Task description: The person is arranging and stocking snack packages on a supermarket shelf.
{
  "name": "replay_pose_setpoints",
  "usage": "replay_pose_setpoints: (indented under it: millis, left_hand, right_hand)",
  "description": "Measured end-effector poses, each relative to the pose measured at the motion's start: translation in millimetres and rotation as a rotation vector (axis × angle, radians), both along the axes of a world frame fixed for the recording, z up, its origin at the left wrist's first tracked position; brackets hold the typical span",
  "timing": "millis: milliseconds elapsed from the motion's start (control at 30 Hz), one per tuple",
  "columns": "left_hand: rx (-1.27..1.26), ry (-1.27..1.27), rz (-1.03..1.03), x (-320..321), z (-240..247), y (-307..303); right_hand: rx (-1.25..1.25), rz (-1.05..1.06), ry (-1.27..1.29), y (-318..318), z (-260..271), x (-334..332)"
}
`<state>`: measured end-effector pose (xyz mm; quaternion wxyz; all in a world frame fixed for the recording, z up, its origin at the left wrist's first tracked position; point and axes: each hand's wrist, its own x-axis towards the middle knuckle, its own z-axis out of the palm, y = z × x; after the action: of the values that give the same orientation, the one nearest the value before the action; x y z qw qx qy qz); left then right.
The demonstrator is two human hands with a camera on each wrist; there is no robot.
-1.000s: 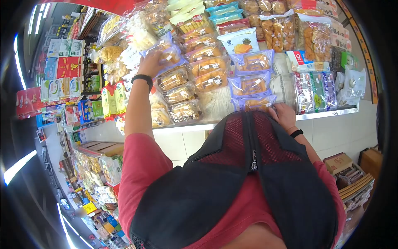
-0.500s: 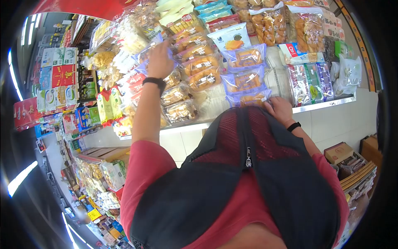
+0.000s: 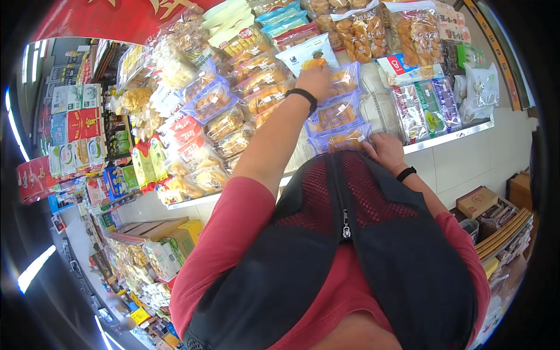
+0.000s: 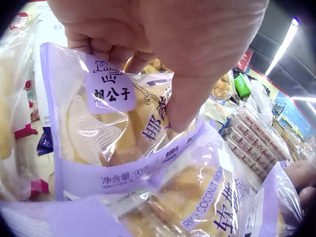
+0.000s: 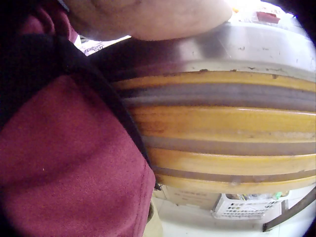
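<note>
My left hand [image 3: 315, 83] is at the far end of a column of purple bread packs. Thumb in front and fingers behind, it pinches the top of the farthest purple bread pack [image 4: 118, 113], as the left wrist view shows. A middle pack [image 3: 335, 115] and a near pack [image 3: 341, 140] stand in the same column, overlapping. My right hand [image 3: 386, 150] rests on the counter's front edge, fingertips right beside the near pack's corner. Farther left, two purple packs [image 3: 211, 104] lie over brown-bread packs [image 3: 224, 125].
The metal counter edge [image 3: 449, 134] runs along the front, over yellow banding [image 5: 227, 123]. Purple and green snack packs [image 3: 431, 108] stand right of a grey gap [image 3: 376, 105]. Behind are a white chip-like bag [image 3: 306, 53] and twisted-bread bags [image 3: 361, 36]. Shelves of goods line the left.
My left hand has let go of a purple bread pack on the left, moved right and taken hold of the farthest pack in the column. My right hand has stayed at the edge.
</note>
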<state>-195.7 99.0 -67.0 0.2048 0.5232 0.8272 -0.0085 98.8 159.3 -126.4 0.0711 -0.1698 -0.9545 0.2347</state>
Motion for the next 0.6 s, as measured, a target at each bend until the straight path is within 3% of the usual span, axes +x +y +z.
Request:
replay_pose_setpoints:
  millis: [200, 333, 467, 533, 567, 600]
  left_hand:
    - [0.048, 0.095, -0.14, 1.8, -5.5, 2.1]
    - [0.265, 0.056, -0.084, -0.6, 8.0, -2.0]
    - [0.5, 0.004, -0.069, -5.3, 64.4, -16.7]
    - [0.534, -0.053, -0.033, -10.7, 105.7, -43.0]
    - [0.669, 0.019, -0.072, -18.4, 111.9, -62.5]
    - [0.598, 0.042, -0.047, -26.5, 126.5, -81.4]
  right_hand:
    - [0.014, 0.011, -0.059, -0.9, 1.3, -1.4]
    - [-0.018, 0.026, -0.01, 0.2, 0.2, -0.2]
    - [-0.02, 0.032, -0.054, 0.9, -1.8, 0.0]
    - [-0.027, 0.031, -0.052, 0.5, 0.8, 0.6]
    - [-0.026, 0.027, -0.045, 0.2, 2.3, 0.6]
    - [-0.025, 0.024, -0.036, -0.3, 2.7, -0.2]
